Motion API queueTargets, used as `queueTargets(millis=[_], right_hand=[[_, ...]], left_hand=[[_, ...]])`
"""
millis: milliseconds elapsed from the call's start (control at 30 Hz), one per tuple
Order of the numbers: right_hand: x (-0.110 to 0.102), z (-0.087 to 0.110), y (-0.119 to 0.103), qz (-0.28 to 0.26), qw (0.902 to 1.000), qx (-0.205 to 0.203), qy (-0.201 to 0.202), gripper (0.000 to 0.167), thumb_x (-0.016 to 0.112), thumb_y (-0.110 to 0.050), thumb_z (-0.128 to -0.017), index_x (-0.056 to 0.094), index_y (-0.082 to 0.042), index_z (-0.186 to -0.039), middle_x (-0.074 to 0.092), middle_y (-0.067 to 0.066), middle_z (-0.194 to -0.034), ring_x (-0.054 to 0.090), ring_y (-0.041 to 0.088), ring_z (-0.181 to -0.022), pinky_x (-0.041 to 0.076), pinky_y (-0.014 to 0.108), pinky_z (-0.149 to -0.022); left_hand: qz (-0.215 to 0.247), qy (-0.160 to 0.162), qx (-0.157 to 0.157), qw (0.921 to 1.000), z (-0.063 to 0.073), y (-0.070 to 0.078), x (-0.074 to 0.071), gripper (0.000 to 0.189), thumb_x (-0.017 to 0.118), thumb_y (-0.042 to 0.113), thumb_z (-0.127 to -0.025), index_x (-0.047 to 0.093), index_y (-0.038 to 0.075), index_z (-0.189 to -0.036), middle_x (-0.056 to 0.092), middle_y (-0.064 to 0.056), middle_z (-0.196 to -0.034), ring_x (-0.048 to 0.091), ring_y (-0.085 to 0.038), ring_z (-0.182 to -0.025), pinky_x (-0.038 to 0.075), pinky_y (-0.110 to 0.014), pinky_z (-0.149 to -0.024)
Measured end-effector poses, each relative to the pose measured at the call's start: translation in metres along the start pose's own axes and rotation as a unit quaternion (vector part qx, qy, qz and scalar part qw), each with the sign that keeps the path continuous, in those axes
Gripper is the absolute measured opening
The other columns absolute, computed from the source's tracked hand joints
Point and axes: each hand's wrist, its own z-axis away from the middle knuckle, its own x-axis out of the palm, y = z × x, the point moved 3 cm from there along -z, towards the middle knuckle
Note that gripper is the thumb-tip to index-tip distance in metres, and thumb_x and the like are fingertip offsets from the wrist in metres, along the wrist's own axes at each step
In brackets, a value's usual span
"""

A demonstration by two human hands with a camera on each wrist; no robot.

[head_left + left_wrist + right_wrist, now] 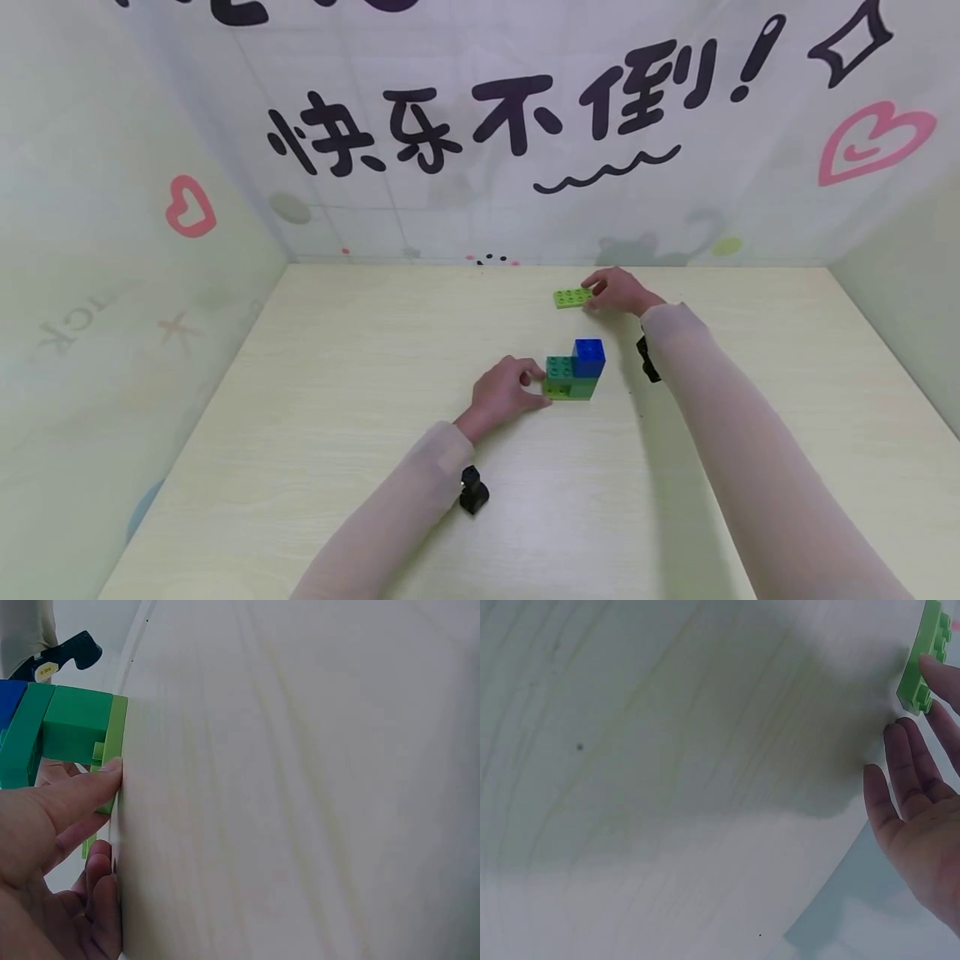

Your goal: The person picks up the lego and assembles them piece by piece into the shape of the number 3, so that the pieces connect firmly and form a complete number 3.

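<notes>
Table (360,433): I see a pale wood-grain top, walled on 3 sides by printed panels.
Back wall (480,192): it carries black characters, a wavy line and a pink heart at the right.
Left hand (504,393): it rests on the table near the middle. My left wrist view shows the thumb (71,795) pressed to the stack's pale base and the other fingers curled against the table. I read it as steadying the stack, thumb to its side.
Right hand (617,290): reached far back, fingers fairly straight, tips touching the right end of the plate. I cannot tell whether the thumb pinches it.
Stack (573,372): it stands mid-table, touching the left hand. I count 1 blue brick (588,356) on the right, 1 dark green brick (559,367) beside it, and lighter green pieces beneath.
Plate (572,297): a flat light green piece, lying studs up near the back wall, well apart from the stack.
</notes>
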Motion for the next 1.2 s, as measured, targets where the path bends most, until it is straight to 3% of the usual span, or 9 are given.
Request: queueTargets(millis=[633,1200], right_hand=[[0.0083,-0.0012,0.0059,-0.002,0.9983,-0.041,0.042,0.047,0.065,-0.010,-0.085,0.050,0.003,-0.127,0.049,0.024,-0.119,0.045,0.033,-0.105,0.035,0.045,-0.091],[0.0077,0.0001,0.0064,0.006,0.9977,-0.050,0.046,0.044,0.066,-0.011,-0.083,0.054,0.005,-0.122,0.051,0.023,-0.114,0.045,0.032,-0.100,0.035,0.044,-0.089]], left_hand=[[0.007,-0.003,-0.007,0.9999,0.0011,0.0007,-0.0009,0.034,0.078,0.029,-0.072,0.068,0.021,-0.103,0.052,0.006,-0.084,0.048,-0.010,-0.076,0.036,-0.026,-0.060],[0.003,0.002,-0.002,1.0000,0.0020,0.0009,-0.0013,0.033,0.079,0.030,-0.071,0.068,0.021,-0.102,0.053,0.006,-0.084,0.049,-0.010,-0.076,0.036,-0.026,-0.059]])
